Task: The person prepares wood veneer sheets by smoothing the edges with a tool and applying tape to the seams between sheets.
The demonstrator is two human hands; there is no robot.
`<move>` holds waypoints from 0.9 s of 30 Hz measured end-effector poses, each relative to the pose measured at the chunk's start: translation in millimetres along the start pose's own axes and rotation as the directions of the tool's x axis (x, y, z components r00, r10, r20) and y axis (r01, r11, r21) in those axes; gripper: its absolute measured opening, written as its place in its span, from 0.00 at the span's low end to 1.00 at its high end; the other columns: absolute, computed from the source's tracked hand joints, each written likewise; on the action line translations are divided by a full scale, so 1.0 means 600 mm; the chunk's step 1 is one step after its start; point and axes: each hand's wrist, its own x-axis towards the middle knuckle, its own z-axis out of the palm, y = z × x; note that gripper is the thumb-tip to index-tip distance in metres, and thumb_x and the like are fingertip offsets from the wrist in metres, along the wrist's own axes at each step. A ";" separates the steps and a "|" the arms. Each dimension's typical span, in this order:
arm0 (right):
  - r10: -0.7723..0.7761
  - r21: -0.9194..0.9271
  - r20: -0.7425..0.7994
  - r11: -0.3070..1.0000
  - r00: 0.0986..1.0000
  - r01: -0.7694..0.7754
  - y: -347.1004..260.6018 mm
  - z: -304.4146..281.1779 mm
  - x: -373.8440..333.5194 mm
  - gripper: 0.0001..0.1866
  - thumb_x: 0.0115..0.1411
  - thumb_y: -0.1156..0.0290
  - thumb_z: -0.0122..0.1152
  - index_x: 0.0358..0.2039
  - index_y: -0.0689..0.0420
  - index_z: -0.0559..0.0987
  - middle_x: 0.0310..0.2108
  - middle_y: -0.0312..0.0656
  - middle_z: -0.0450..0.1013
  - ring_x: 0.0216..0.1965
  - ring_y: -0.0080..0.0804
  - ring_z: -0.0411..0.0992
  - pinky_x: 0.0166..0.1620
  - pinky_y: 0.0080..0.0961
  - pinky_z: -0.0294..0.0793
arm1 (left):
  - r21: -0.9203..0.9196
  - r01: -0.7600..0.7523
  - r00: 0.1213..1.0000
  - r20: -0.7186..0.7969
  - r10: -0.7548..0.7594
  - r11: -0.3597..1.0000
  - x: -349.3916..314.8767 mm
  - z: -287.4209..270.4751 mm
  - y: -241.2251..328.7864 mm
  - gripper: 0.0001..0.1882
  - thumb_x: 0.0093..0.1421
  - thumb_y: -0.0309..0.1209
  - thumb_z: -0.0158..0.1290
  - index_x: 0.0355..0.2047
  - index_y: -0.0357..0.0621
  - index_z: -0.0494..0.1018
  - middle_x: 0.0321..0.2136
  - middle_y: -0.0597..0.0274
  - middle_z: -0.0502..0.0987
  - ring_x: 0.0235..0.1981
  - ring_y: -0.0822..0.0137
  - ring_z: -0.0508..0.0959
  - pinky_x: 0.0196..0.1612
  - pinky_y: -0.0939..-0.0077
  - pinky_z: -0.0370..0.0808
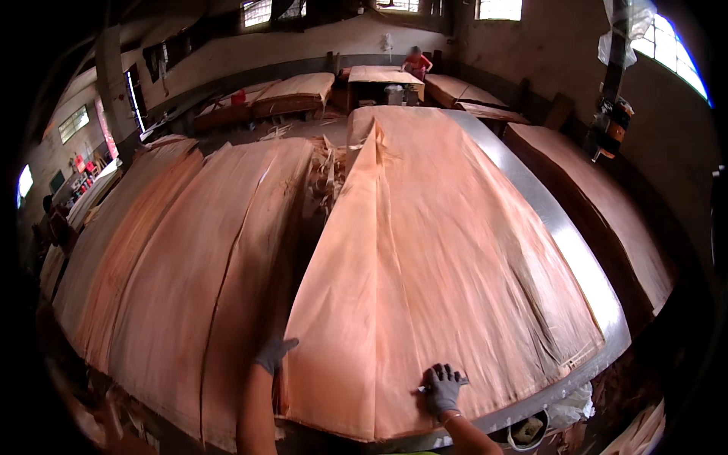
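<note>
A wide, thin reddish wood veneer sheet (pixel 470 250) lies on a metal-topped table (pixel 607 303) before me. Along its left side runs a narrower strip of veneer (pixel 334 326), with a raised fold near its far end. My left hand (pixel 274 355), in a grey glove, is at the strip's left edge; one digit stretches out toward the veneer, and the other fingers are hard to make out. On the near part of the sheet rests my gloved right hand (pixel 444 390), its fingers curled round a small thin tool (pixel 421 390) whose ends stick out on both sides. The tool's kind is unclear.
Stacks of veneer (pixel 197 243) stand close on the left, and another long stack (pixel 599 197) on the right. Torn scraps (pixel 326 171) fill the gap beyond my left hand. A bucket (pixel 528 432) sits below the near edge. Far off, a person in red (pixel 417 64) stands beside a table.
</note>
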 end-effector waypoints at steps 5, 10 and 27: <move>0.059 -0.003 0.032 0.998 0.998 -0.059 -0.012 -0.011 0.001 0.17 0.43 0.60 0.61 0.36 0.47 0.76 0.45 0.40 0.70 0.51 0.45 0.64 0.51 0.46 0.58 | -0.097 0.272 0.961 0.072 -0.266 0.957 -0.011 -0.053 -0.079 0.26 0.54 0.40 0.60 0.43 0.27 0.73 0.36 0.53 0.77 0.38 0.63 0.76 0.42 0.69 0.72; 0.101 -0.062 0.103 0.994 0.990 -0.095 0.007 0.007 -0.020 0.19 0.47 0.62 0.58 0.42 0.47 0.75 0.51 0.40 0.69 0.57 0.45 0.62 0.57 0.49 0.55 | 0.269 0.293 0.951 0.018 -0.309 0.917 -0.018 -0.050 -0.168 0.28 0.52 0.44 0.60 0.38 0.24 0.74 0.34 0.44 0.79 0.35 0.57 0.78 0.41 0.64 0.72; 0.116 0.042 0.253 0.991 0.961 -0.130 -0.019 -0.014 0.005 0.21 0.49 0.65 0.57 0.45 0.52 0.73 0.54 0.43 0.66 0.58 0.44 0.60 0.57 0.46 0.56 | 0.261 0.039 0.991 -0.137 -0.003 0.965 -0.049 0.124 -0.165 0.32 0.58 0.33 0.52 0.61 0.38 0.56 0.53 0.44 0.69 0.52 0.47 0.71 0.55 0.59 0.68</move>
